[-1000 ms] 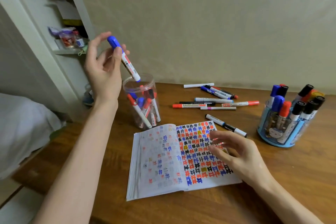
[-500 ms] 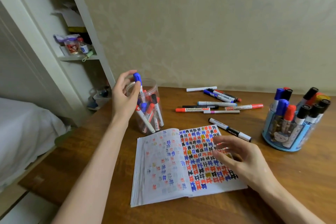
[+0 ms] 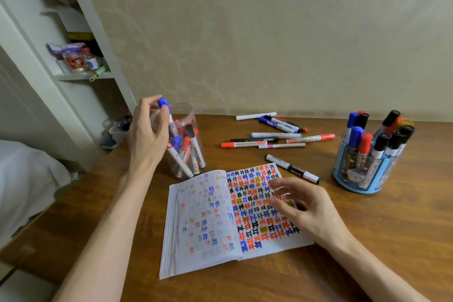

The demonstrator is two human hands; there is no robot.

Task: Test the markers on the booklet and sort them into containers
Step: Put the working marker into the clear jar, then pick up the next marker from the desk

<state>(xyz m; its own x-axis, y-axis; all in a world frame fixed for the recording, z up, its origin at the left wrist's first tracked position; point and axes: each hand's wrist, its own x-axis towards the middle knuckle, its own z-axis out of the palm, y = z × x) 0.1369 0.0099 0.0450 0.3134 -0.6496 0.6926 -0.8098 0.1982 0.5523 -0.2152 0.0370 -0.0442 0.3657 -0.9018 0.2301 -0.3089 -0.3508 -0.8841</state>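
Head view: left hand (image 3: 147, 137), grip pinching the blue-capped marker (image 3: 163, 104) standing in the clear jar (image 3: 191, 117).

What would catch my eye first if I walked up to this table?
Probably the open booklet in the middle, its right page packed with red, blue and black marks, the right hand hovering over it. Then the left hand, holding a blue-capped marker at the mouth of a clear jar of markers to the left.
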